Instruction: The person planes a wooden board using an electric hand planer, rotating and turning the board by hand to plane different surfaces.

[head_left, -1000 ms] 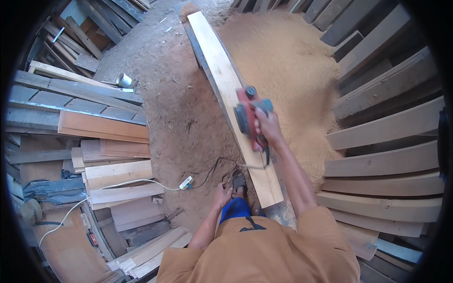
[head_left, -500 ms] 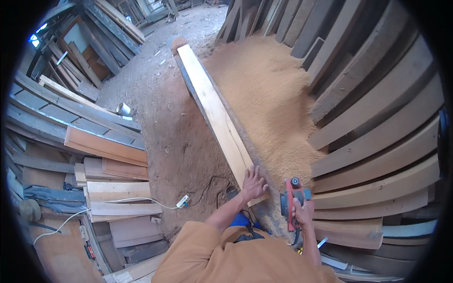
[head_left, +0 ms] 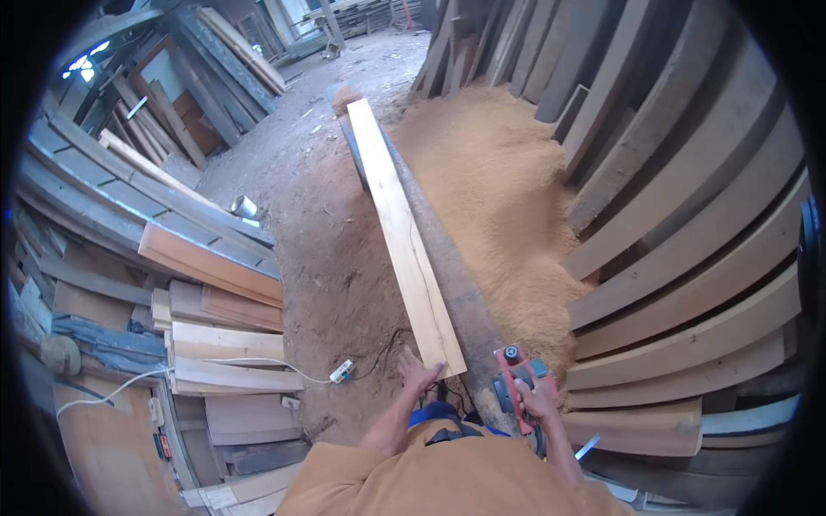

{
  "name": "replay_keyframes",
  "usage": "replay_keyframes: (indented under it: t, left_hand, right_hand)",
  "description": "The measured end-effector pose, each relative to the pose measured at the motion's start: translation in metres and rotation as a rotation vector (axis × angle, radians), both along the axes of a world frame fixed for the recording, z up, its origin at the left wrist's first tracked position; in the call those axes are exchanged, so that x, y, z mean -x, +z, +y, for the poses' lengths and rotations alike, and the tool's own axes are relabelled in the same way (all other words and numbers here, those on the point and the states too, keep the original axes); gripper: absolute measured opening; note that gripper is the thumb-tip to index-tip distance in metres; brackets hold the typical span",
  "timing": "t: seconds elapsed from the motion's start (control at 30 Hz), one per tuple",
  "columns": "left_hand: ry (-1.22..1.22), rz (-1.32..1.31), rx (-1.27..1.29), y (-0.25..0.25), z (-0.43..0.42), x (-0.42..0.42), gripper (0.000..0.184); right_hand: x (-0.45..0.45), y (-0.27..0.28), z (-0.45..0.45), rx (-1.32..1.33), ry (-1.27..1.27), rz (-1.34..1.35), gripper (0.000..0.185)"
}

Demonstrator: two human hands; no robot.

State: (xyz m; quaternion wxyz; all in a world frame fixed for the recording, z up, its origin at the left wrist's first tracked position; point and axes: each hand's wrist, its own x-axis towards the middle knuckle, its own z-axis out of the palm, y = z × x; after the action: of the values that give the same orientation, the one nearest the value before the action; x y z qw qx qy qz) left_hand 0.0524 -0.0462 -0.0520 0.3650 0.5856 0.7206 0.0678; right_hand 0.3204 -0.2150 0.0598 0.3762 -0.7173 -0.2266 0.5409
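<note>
A long pale wooden board lies lengthwise on a low, narrow dark bench. It sits toward the bench's left side, with a dark crack running along its grain. At the board's near left corner is my left hand, fingers spread out past the edge and thumb by the board's end. My right hand grips the handle of a red electric planer, right of the board's near end and apart from it. The planer is over or beside the bench's near end; whether it rests there I cannot tell.
Sawdust is heaped along the bench's right side. Many planks lean along the right. Stacked boards line the left. A power strip with a white cord lies on the dirt floor, and a metal can stands farther off.
My left hand has moved from the board's top to its near left corner. The board has shifted leftward on the bench, baring more bench surface. The planer stays in my right hand, slightly lower left.
</note>
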Motion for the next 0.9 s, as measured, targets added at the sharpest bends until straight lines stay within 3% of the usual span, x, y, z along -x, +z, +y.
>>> replay_keyframes:
  t: [0.1, 0.17, 0.23, 0.3, 0.37, 0.47, 0.5, 0.63, 0.67, 0.73, 0.8, 0.9]
  left_hand:
    - [0.271, -0.638, 0.369, -0.066, 0.004, 0.012, 0.079]
    - [0.248, -0.957, 0.571, -0.057, 0.004, 0.016, 0.075]
    - [0.203, -0.791, 0.57, -0.053, 0.011, 0.017, 0.067]
    - [0.115, -0.666, 0.506, -0.044, 0.013, 0.024, 0.066]
    - [-0.006, -0.584, 0.373, 0.004, 0.01, 0.042, 0.073]
    - [0.006, -0.182, 0.178, -0.001, 0.002, 0.066, 0.053]
    - [0.01, -0.101, 0.185, -0.006, 0.003, 0.074, 0.068]
    - [-0.039, 0.085, 0.163, 0.087, 0.002, 0.059, 0.083]
    - [-0.063, 0.117, 0.174, 0.102, 0.003, 0.054, 0.086]
    - [-0.102, 0.186, 0.164, 0.108, 0.002, 0.044, 0.087]
    - [-0.133, 0.261, 0.119, 0.105, -0.001, 0.034, 0.085]
    - [-0.154, 0.12, 0.15, 0.093, 0.009, 0.047, 0.09]
  right_hand:
    - [0.003, -0.008, 0.015, 0.037, 0.061, -0.027, 0.042]
    - [0.003, -0.022, 0.019, 0.049, 0.12, -0.027, 0.046]
    - [-0.002, -0.035, 0.027, 0.018, 0.204, -0.017, 0.061]
    - [-0.004, -0.041, 0.028, 0.008, 0.201, -0.007, 0.057]
    - [-0.003, -0.04, 0.027, 0.0, 0.185, 0.002, 0.053]
    - [-0.003, -0.049, 0.027, 0.009, 0.207, -0.052, 0.049]
    - [-0.008, -0.059, 0.024, 0.033, 0.253, -0.111, 0.049]
    - [-0.01, -0.049, 0.023, 0.081, 0.256, -0.106, 0.05]
    - [-0.011, -0.048, 0.022, 0.077, 0.247, -0.103, 0.041]
    - [-0.013, -0.046, 0.019, 0.067, 0.23, -0.098, 0.031]
    - [-0.012, -0.041, 0.015, 0.043, 0.193, -0.08, 0.032]
    - [-0.02, -0.05, 0.002, 0.124, 0.232, -0.084, 0.041]
